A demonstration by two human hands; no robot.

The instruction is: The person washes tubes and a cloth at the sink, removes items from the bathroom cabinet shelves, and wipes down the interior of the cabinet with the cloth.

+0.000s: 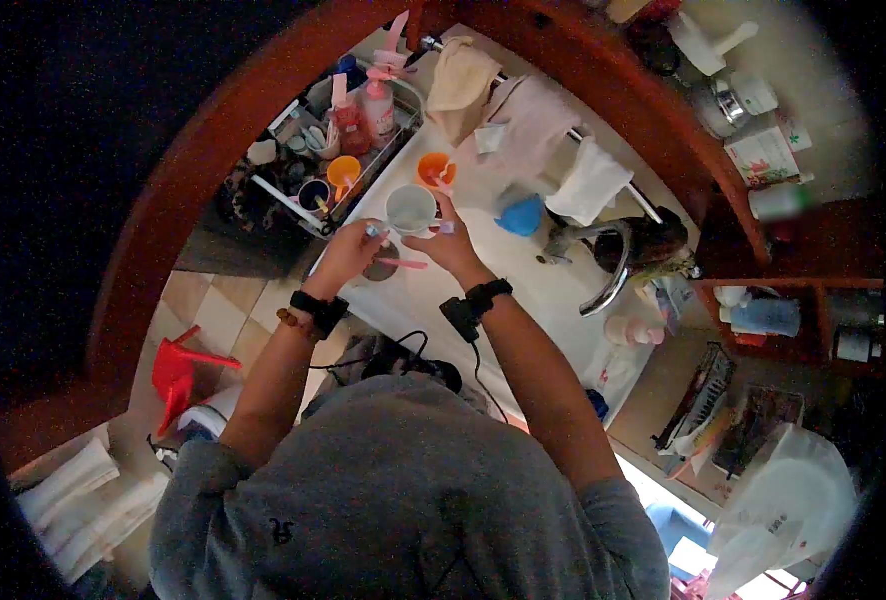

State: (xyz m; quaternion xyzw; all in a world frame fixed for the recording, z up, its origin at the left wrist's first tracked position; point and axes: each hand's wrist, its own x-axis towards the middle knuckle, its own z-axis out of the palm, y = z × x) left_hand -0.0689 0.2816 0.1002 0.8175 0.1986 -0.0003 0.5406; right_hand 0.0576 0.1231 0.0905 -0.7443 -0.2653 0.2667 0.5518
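A white cup (411,208) is held over the counter by my right hand (448,245), whose fingers close around its near right side. A small pale-blue and white piece shows at those fingers. My left hand (348,252) is closed beside the cup's left side, with a small light-blue thing at its fingertips that I cannot make out. Below and between my hands stands a greyish cup (378,268) with a pink handle sticking out to the right. Just beyond the white cup is an orange cup (436,168) with a pink item in it.
To the left, a rack (363,190) holds a pink pump bottle (377,105), a yellow cup (343,172) and a dark cup (314,196). Towels (528,125) hang on a rail behind the white counter (483,290). A blue cloth-like thing (520,216) lies near the faucet (618,265).
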